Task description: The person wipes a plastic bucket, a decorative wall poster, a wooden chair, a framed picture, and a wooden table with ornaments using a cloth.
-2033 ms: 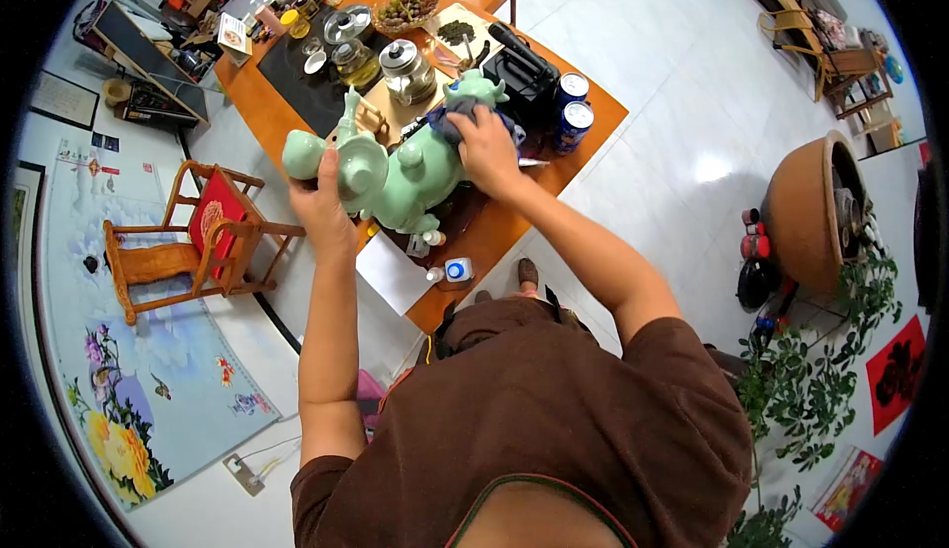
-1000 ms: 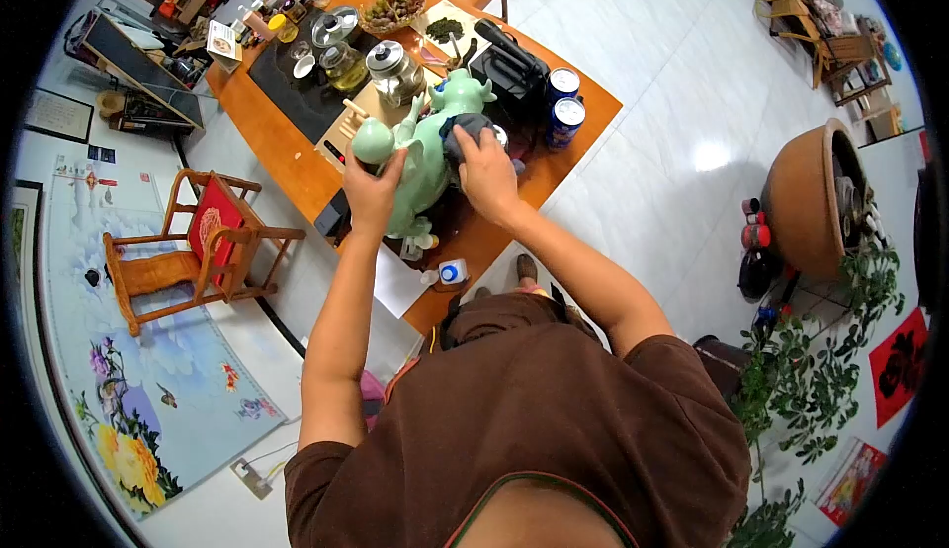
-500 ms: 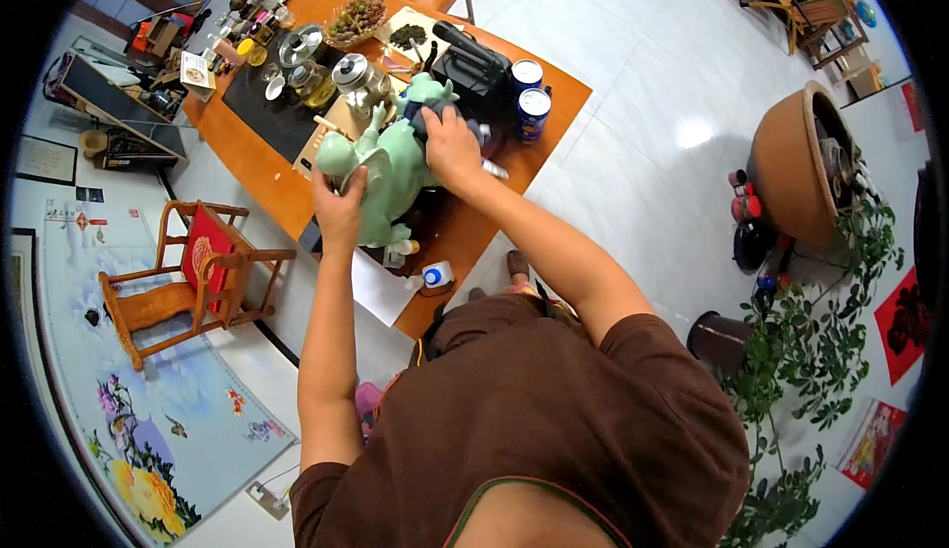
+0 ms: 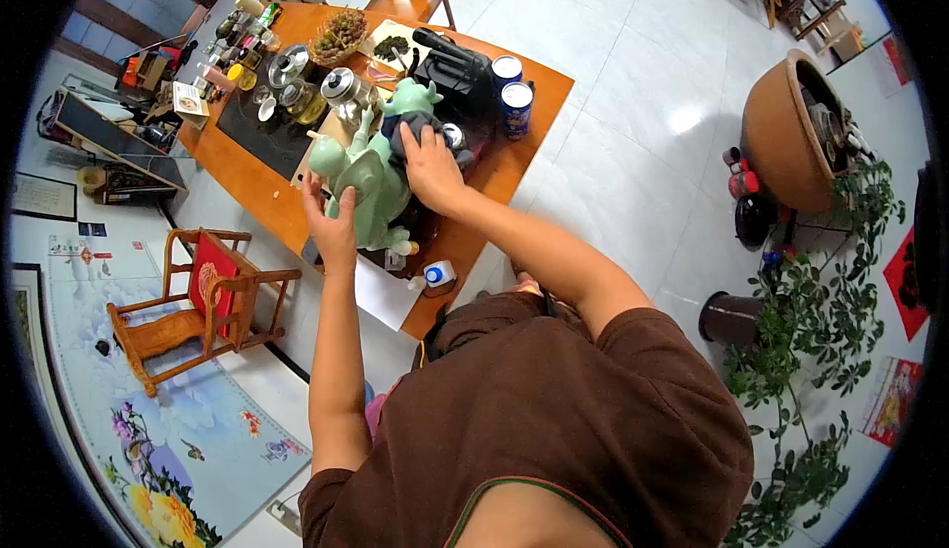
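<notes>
A pale green ox-like figurine [image 4: 374, 214], with a horned head and a rounded form at its left end, stands at the table's near side. My left hand [image 4: 334, 235] holds its left side, thumb on the near surface and fingers spread below the rounded end. My right hand [image 4: 435, 174] presses a dark cloth [image 4: 397, 140] against the figurine just below the horned head. Part of the cloth is hidden under my fingers. A white bottle with a blue cap [image 4: 439, 273] and a white sheet [image 4: 381, 294] lie close by.
On the wooden table [image 4: 544, 82] are a glass kettle [image 4: 346, 93], a fruit basket [image 4: 338, 38], a black device [image 4: 450, 69] and two blue cans [image 4: 515, 113]. A red-backed chair [image 4: 213, 286] stands left; a large clay pot [image 4: 781, 138] and plants are right.
My left hand has slid down from the figurine's rounded end, its fingers lower now. My right hand and the cloth have shifted slightly left and down. The whole view has tilted a little.
</notes>
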A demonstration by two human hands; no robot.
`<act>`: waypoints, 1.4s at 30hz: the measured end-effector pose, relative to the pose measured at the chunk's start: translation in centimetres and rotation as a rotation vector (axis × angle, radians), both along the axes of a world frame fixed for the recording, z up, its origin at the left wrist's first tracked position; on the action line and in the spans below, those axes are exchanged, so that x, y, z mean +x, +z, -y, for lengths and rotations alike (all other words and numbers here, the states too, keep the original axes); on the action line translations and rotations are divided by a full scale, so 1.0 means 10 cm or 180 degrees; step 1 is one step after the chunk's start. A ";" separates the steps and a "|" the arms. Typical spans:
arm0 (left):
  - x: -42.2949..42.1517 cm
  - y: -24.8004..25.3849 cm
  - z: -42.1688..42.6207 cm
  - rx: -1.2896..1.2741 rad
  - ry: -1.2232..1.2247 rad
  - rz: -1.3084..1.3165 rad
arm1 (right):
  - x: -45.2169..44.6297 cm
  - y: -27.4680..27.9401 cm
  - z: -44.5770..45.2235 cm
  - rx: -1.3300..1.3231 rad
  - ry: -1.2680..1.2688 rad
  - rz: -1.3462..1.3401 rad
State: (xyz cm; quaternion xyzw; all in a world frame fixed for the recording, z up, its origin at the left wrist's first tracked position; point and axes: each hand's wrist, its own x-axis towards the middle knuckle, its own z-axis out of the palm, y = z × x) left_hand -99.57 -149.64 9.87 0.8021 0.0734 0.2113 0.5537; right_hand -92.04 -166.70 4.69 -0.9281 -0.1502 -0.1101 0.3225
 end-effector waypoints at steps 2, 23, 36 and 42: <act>-0.08 -0.04 -0.03 0.0025 -0.0011 0.0087 | -0.22 -0.10 0.05 -0.0027 0.0029 0.0104; -0.83 0.03 0.69 0.1491 -0.1094 0.1167 | 0.11 -0.92 2.26 0.0380 -0.1894 -0.0971; 0.79 -1.43 2.48 -0.0580 -0.0435 -0.1755 | 1.52 -1.80 2.87 -0.1188 -0.0594 -0.0670; 1.34 -2.03 2.98 -0.0257 0.0268 -0.1862 | 1.90 -1.88 3.07 -0.1163 -0.0490 -0.0178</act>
